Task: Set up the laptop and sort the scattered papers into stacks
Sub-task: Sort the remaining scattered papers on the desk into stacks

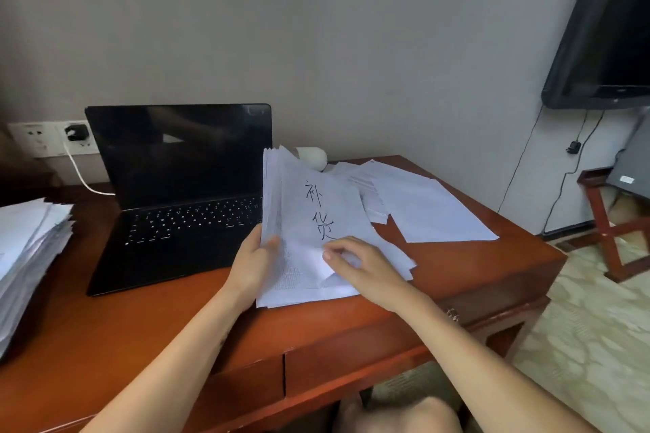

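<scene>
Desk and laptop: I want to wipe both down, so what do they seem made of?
The desk looks like reddish-brown wood or veneer with a smooth, faintly glossy varnish. The laptop has a matte black shell, metal or plastic I cannot tell, and a glossy reflective screen.

Hotel-like room: wooden desk [351, 344], wall-mounted TV [605, 39], patterned carpet [591, 327].

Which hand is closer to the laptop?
Left. The left hand grips the paper bundle's left edge, right beside the laptop. The right hand rests on the bundle, farther from it.
</scene>
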